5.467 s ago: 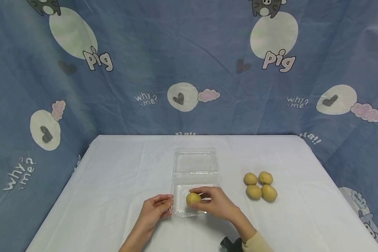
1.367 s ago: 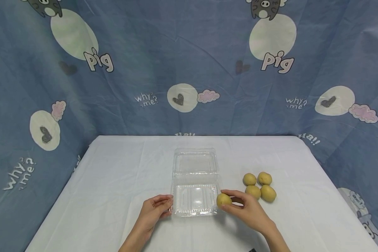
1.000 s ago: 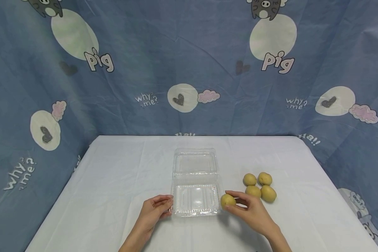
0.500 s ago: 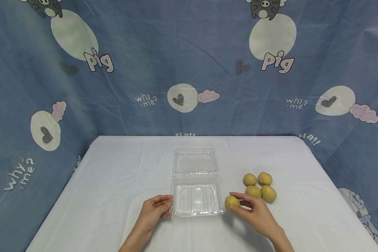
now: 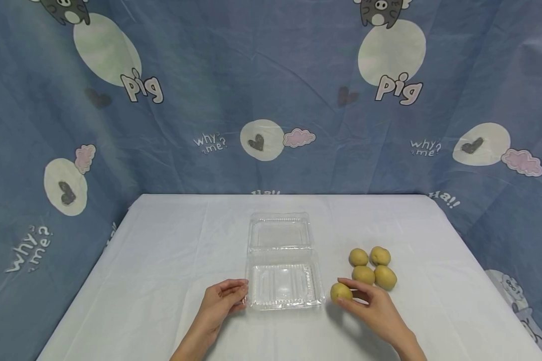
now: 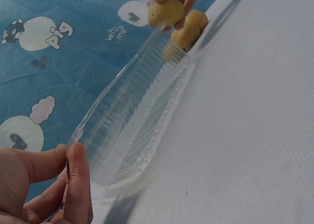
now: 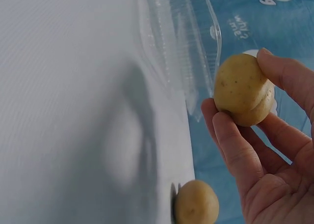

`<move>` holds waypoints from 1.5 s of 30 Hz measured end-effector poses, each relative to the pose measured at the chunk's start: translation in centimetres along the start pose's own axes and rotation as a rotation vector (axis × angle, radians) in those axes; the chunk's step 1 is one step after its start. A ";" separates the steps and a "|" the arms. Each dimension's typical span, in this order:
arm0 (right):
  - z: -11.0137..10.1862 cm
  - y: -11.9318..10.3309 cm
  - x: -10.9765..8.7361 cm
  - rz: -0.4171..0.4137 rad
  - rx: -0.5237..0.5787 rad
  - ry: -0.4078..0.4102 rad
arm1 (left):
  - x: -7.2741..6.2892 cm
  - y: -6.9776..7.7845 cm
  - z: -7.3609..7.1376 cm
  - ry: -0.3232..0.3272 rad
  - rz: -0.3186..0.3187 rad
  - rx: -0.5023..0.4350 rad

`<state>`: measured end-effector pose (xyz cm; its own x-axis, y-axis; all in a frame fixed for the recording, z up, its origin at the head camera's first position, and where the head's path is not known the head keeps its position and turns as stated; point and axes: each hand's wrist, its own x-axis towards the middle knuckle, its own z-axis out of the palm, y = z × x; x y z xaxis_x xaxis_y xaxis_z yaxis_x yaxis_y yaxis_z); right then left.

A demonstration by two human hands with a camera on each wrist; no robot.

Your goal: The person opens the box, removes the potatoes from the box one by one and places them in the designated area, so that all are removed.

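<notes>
My left hand [image 5: 223,301] pinches the left rim of a clear plastic clamshell box [image 5: 283,286], which lies with its lid [image 5: 280,231] folded back. In the left wrist view, thumb and fingers [image 6: 78,185] grip the thin edge of the box [image 6: 132,106]. My right hand [image 5: 372,306] holds a yellow potato [image 5: 340,292] just right of the box. Seen from the right wrist, thumb and fingertips surround the potato [image 7: 239,84], and its shadow falls on the cloth. The bottom of the box has nothing in it.
Several more potatoes [image 5: 363,275] sit grouped on the white-covered table [image 5: 171,235], right of the box and behind my right hand. A blue printed curtain [image 5: 198,95] hangs past the table's far edge.
My right hand has carried the potato from over the box out past its right edge, slightly toward me. My left hand has stayed at the left rim. The other potatoes lie as before.
</notes>
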<state>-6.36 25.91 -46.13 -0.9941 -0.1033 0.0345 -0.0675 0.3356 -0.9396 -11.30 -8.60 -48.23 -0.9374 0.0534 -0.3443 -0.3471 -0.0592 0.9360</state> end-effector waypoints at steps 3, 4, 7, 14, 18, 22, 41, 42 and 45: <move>-0.1 0.3 -0.1 0.009 -0.001 -0.001 | 0.0 0.0 0.1 0.002 -0.001 -0.002; -0.2 0.3 -0.1 0.009 -0.002 -0.004 | 0.0 0.0 0.1 0.004 0.000 -0.004; -0.3 0.6 -0.3 0.015 -0.003 -0.012 | 0.0 0.0 0.2 0.009 0.001 -0.012; -0.4 1.1 -0.5 0.071 -0.022 0.002 | 0.1 -0.2 0.2 0.011 -0.002 -0.023; -0.5 1.5 -0.6 0.097 -0.030 0.026 | 0.1 -0.2 0.2 0.006 0.000 -0.026; -0.7 1.9 -0.7 0.108 -0.047 0.044 | 0.1 -0.2 0.2 0.005 0.004 -0.023; -2.3 2.8 -1.2 0.157 -0.150 0.122 | 0.0 -0.2 0.2 0.004 0.012 -0.023; -2.4 2.8 -1.2 0.161 -0.149 0.122 | 0.0 -0.2 0.2 0.004 0.012 -0.023; -2.4 2.8 -1.2 0.168 -0.145 0.121 | 0.0 -0.3 0.1 0.005 0.011 -0.021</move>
<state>-5.52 29.24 -48.01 -0.9948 0.0750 -0.0693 0.0965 0.4701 -0.8773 -11.21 -8.47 -48.49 -0.9414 0.0472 -0.3341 -0.3370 -0.0805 0.9381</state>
